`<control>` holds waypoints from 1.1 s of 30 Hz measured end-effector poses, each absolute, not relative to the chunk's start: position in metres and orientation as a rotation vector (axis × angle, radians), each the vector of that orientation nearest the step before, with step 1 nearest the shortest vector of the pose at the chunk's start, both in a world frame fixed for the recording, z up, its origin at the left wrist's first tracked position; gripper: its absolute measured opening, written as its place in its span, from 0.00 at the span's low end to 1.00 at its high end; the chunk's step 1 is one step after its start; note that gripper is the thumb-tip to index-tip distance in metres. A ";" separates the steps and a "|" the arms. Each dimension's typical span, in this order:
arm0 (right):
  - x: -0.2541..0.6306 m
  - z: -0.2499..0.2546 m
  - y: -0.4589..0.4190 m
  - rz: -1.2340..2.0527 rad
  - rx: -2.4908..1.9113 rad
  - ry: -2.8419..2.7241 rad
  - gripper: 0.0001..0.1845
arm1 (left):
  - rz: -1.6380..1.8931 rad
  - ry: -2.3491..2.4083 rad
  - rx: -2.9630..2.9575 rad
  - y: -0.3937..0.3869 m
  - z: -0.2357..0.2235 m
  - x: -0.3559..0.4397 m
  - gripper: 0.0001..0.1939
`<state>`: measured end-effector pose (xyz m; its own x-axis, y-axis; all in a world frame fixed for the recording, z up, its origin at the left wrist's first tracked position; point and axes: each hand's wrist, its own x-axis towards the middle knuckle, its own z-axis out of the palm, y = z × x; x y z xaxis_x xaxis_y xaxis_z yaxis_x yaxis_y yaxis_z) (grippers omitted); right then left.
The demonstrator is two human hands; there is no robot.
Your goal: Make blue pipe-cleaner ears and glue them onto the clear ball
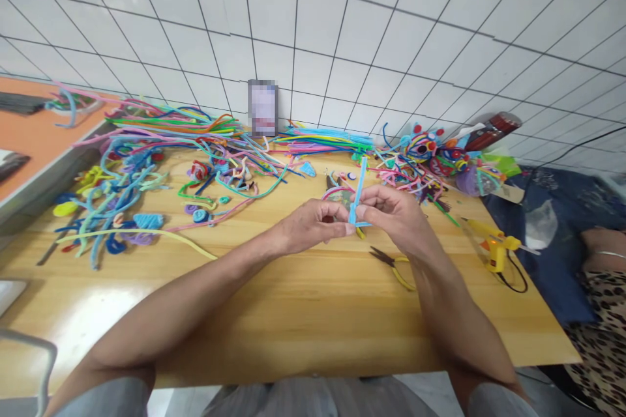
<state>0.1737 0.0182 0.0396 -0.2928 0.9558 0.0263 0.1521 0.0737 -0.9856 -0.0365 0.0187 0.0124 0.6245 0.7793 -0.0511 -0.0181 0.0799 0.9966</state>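
Note:
Over the middle of the table, both hands meet on a light blue pipe cleaner point(361, 179). One stretch of it points up, and a short piece sticks out to the right near the fingertips. My left hand point(313, 225) pinches its lower part between thumb and finger. My right hand point(391, 212) closes on it from the other side, thumb against the folded part. Below the right hand, yellow-handled pliers point(391, 260) lie on the wood, partly behind the forearm. Behind the hands, small dark and pink items on the table are partly hidden.
Tangled pipe cleaners point(132, 176) spread over the table's left side, and long straight ones point(323, 141) lie along the wall. Finished colourful crafts point(440, 156) stand at the back right. A yellow glue gun point(497, 253) rests near the right edge, beside another person's arm point(604, 251).

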 end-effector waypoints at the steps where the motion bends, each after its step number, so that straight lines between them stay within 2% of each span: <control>1: 0.174 0.040 0.018 1.323 -1.124 -1.564 0.15 | 0.655 0.688 1.384 0.020 0.014 -0.038 0.21; 7: 0.172 0.043 0.017 1.381 -1.084 -1.602 0.14 | 0.669 0.701 1.309 0.022 0.011 -0.039 0.23; 26: 0.169 0.039 0.016 1.282 -1.069 -1.671 0.09 | 0.837 0.685 1.275 0.025 0.007 -0.040 0.22; 33: 0.168 0.041 0.015 1.180 -1.123 -1.619 0.13 | 0.812 0.722 1.302 0.022 0.008 -0.036 0.24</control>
<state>0.1684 0.0148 0.0406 -0.2657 0.9579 0.1091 0.1896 0.1629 -0.9683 -0.0363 0.0224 0.0082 0.5385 0.8426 -0.0087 -0.1075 0.0789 0.9911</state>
